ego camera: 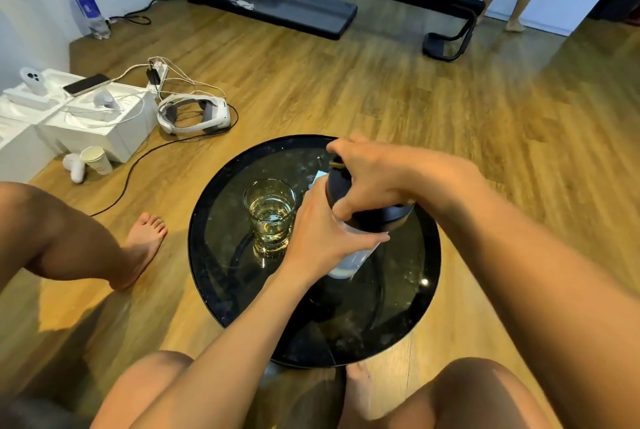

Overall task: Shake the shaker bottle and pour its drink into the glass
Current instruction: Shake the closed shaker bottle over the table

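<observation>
Finding 1, position. We record the shaker bottle (349, 262) over the right half of the round black table (408, 272), directly ahead of the seated person. Its clear base is at the near end and its black lid (398, 217) at the far end. We judge the long axis close to upright, leaning a little away. Whether the base rests on the tabletop or hangs just above it, we cannot tell.

Finding 2, hands. The left hand (322, 231) wraps round the clear body, its fingers curled across the near side. The right hand (374, 179) comes down from above and clasps the lid, thumb on the near rim and fingers over the far side. Both hands are gripping; neither is free.

Finding 3, the governing relation. The glass (270, 210) stands upright to the left of the bottle, just beside the back of the left hand, and that hand lies between glass and bottle. The glass already holds pale yellow liquid (roughly the lower half, as far as we can see).

Assessment. Any pour must tip the bottle's far end leftward, over the left hand's knuckles and toward the glass rim. The left hand is the nearer one and is already placed to carry that tilt. With the right hand's grip on the lid, we judge the cap is the matter in hand. We cannot determine whether the spout is open.
</observation>
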Demonstrator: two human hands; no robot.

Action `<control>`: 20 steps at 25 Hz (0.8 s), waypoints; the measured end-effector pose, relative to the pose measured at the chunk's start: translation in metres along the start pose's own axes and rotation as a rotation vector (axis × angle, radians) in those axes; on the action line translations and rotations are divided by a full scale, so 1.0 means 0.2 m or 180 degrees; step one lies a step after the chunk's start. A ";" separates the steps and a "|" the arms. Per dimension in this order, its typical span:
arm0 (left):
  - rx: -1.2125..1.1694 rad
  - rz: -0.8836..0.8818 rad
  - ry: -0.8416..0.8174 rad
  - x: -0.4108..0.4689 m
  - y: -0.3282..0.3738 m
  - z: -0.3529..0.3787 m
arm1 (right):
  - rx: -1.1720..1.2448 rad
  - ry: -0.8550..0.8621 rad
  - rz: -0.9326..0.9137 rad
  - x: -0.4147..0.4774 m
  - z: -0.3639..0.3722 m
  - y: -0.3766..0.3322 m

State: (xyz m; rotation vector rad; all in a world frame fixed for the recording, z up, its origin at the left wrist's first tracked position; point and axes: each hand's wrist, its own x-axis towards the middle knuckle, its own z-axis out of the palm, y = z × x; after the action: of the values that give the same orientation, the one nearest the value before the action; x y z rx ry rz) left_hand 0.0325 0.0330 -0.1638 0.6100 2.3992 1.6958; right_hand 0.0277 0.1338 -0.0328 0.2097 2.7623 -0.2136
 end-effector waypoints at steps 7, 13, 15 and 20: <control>-0.0132 0.0082 -0.0064 -0.01 0.02 -0.03 | -0.0424 0.0852 -0.0709 -0.07 0.07 0.02; -0.0119 -0.0084 -0.0133 0.00 0.04 -0.05 | -0.0233 0.1220 0.0754 -0.07 0.16 -0.04; -0.0088 -0.0081 -0.0124 -0.01 0.04 -0.05 | 0.0126 0.0952 0.0194 -0.07 0.10 -0.03; -0.0091 -0.0113 -0.0206 0.00 0.05 -0.05 | 0.0040 0.0472 0.0755 -0.03 0.11 -0.07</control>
State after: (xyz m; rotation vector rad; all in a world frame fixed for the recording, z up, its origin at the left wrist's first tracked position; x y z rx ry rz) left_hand 0.0320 0.0265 -0.1519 0.6048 2.3238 1.6671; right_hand 0.0385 0.1152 -0.0493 0.5736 2.8494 -0.1588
